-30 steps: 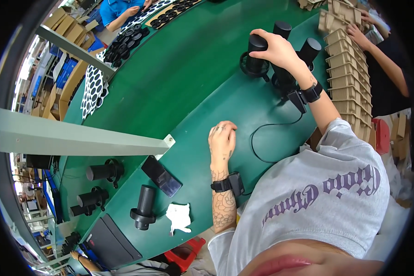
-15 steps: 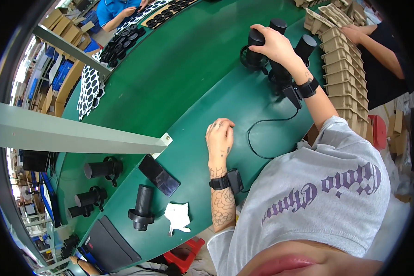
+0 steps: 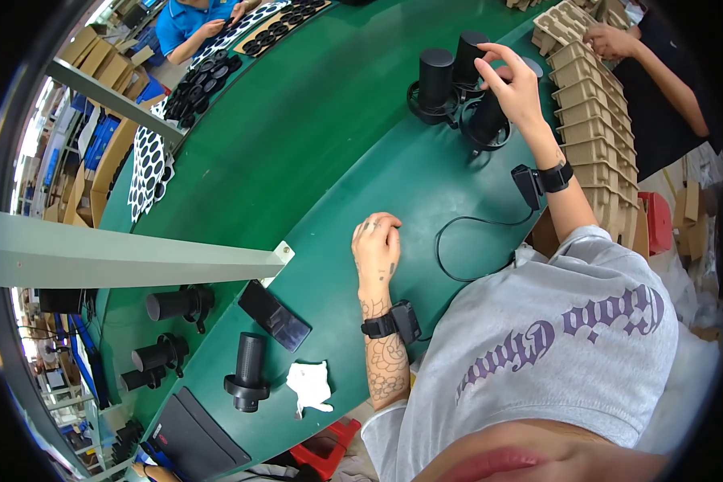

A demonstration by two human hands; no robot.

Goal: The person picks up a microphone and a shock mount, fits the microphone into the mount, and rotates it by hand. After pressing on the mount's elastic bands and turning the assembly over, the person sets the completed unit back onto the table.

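At the far right of the bench, several black cylinders in ring-shaped mounts, which look like microphones, stand upright in a group. My right hand hovers over this group with thumb and fingers apart, holding nothing I can see. Just below it is one microphone, partly covered by the hand. To its left, another microphone stands free, and a third microphone is behind. My left hand rests on the green bench, its fingers curled in and apparently around nothing.
Brown moulded-pulp trays are stacked at the right, beside a co-worker's hand. A phone, another microphone and a white crumpled cloth lie nearer left. A grey metal beam crosses the left side. A black cable curves across the bench.
My right hand has let go of the left microphone and moved right, its fingers spreading. The left hand has stayed almost in place.
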